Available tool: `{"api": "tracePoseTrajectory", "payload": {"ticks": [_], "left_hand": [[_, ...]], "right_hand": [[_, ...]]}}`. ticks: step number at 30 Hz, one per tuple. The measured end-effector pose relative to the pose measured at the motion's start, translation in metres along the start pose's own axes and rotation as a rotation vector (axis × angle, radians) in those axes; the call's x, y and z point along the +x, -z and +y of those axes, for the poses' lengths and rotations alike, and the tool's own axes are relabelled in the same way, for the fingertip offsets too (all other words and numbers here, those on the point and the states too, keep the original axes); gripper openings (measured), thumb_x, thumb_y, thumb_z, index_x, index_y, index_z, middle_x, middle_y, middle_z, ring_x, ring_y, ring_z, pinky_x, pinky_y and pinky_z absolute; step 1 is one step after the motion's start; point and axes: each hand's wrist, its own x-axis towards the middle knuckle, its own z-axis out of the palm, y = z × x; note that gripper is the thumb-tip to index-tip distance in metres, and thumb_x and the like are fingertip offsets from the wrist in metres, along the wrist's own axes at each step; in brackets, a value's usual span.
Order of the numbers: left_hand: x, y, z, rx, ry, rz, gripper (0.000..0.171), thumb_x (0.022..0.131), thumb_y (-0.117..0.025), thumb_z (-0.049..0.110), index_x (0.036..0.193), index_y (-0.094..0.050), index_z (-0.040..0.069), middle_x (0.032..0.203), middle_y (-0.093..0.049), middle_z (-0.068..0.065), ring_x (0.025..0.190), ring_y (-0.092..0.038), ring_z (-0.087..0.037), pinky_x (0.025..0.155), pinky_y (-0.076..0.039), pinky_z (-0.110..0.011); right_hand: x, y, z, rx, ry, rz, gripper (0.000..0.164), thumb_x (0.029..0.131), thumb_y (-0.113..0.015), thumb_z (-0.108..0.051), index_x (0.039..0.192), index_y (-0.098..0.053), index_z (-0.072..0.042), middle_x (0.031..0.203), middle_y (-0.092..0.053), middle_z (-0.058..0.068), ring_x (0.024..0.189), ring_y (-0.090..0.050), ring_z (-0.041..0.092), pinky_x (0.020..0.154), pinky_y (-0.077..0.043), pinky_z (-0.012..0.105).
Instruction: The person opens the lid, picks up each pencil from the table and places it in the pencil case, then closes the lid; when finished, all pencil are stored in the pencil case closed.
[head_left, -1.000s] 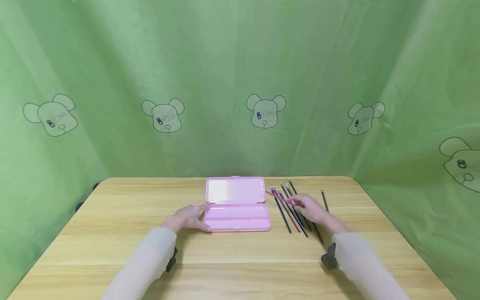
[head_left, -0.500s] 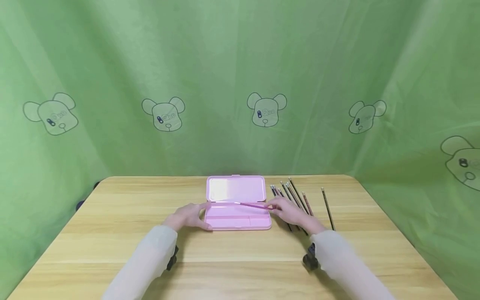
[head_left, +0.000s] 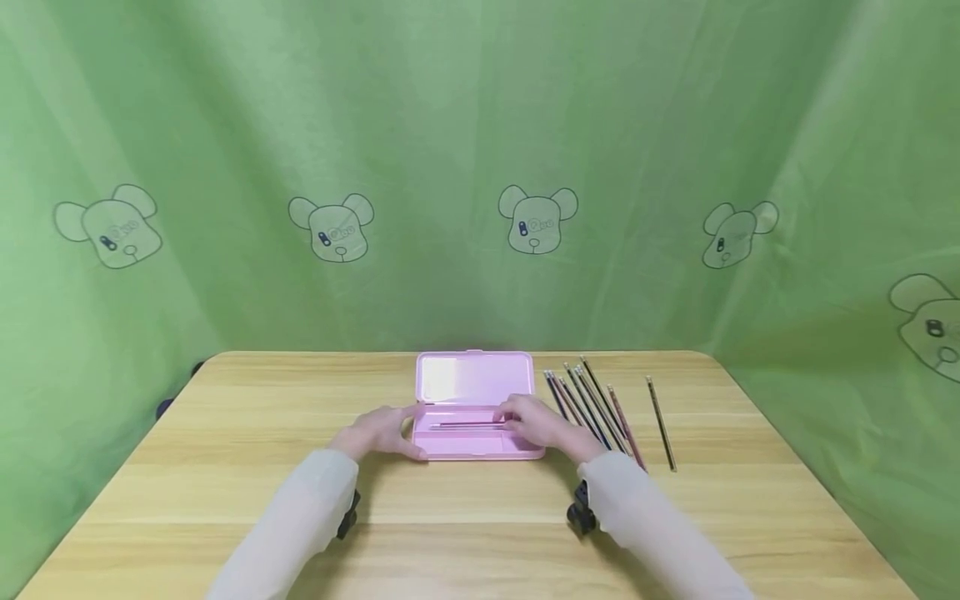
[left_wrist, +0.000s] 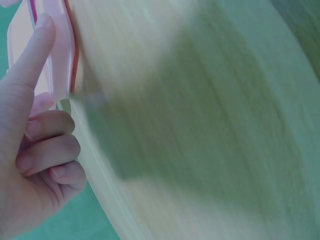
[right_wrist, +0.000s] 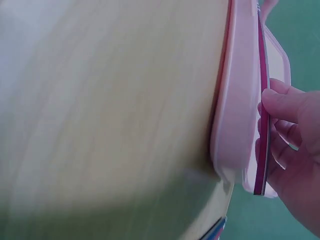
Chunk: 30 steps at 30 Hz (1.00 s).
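An open pink pencil case [head_left: 457,456] lies on the table, its lid [head_left: 480,377] tipped back on the far side. My left hand [head_left: 378,432] holds the left end, thumb at the front corner and index finger near the hinge; its other fingers are curled, as the left wrist view shows. Over the case's right half, my right hand [head_left: 534,421] pinches a dark pink pencil [right_wrist: 264,105] between thumb and fingers. In the head view the pencil lies lengthwise over the long rear compartment, its tip end pointing right, partly covered by the fingers.
Several dark and reddish pencils [head_left: 592,408] lie in a loose fan to the right of the case. One black pencil [head_left: 662,423] lies apart, farther right. A green curtain [head_left: 420,300] hangs behind the wooden table [head_left: 465,533].
My right hand has carried the pink pencil left from the pile to the case, lowering it and turning it level with the long compartment. My left hand has stayed at the case's left end.
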Motion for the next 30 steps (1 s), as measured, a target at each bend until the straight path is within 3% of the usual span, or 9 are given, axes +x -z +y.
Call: {"api": "tracePoseTrajectory", "payload": {"ticks": [10, 11, 15, 21, 30], "left_hand": [[0.002, 0.0, -0.001, -0.009, 0.014, -0.012, 0.095, 0.062, -0.075, 0.054, 0.141, -0.035, 0.02, 0.132, -0.046, -0.023, 0.118, -0.047, -0.037, 0.095, -0.042, -0.049], [0.007, -0.005, -0.008, 0.004, -0.01, -0.001, 0.096, 0.062, -0.073, 0.058, 0.142, -0.034, 0.022, 0.131, -0.047, -0.024, 0.117, -0.048, -0.038, 0.092, -0.043, -0.05], [0.01, -0.007, -0.013, 0.009, -0.035, 0.012, 0.1, 0.059, -0.07, 0.066, 0.142, -0.034, 0.023, 0.128, -0.049, -0.026, 0.114, -0.05, -0.039, 0.09, -0.044, -0.051], [0.004, 0.002, -0.001, -0.001, 0.0, 0.0, 0.095, 0.062, -0.075, 0.055, 0.141, -0.035, 0.019, 0.132, -0.047, -0.022, 0.118, -0.047, -0.038, 0.095, -0.041, -0.05], [0.001, 0.002, 0.002, 0.026, 0.033, -0.01, 0.092, 0.065, -0.075, 0.052, 0.142, -0.034, 0.021, 0.133, -0.046, -0.022, 0.119, -0.046, -0.036, 0.094, -0.042, -0.049]], "right_hand": [[0.012, -0.011, -0.001, 0.07, -0.007, -0.022, 0.017, 0.084, -0.056, 0.0, 0.096, -0.068, -0.003, 0.086, -0.063, 0.005, 0.082, -0.058, 0.018, 0.079, -0.049, 0.033], [0.013, -0.011, -0.001, 0.077, -0.008, -0.026, 0.017, 0.084, -0.056, 0.001, 0.096, -0.068, -0.002, 0.086, -0.063, 0.005, 0.082, -0.058, 0.018, 0.079, -0.049, 0.032], [0.015, -0.011, -0.002, 0.074, -0.001, -0.045, 0.018, 0.085, -0.054, 0.002, 0.095, -0.068, -0.002, 0.087, -0.064, 0.007, 0.084, -0.058, 0.02, 0.08, -0.049, 0.034], [0.014, -0.01, -0.002, 0.09, 0.0, -0.063, 0.018, 0.087, -0.052, 0.001, 0.094, -0.068, -0.001, 0.094, -0.067, 0.011, 0.091, -0.06, 0.027, 0.087, -0.047, 0.041], [0.0, 0.002, 0.001, 0.165, -0.062, 0.0, 0.019, 0.089, -0.054, -0.007, 0.102, -0.065, 0.002, 0.103, -0.064, 0.016, 0.097, -0.058, 0.03, 0.088, -0.046, 0.043]]}}
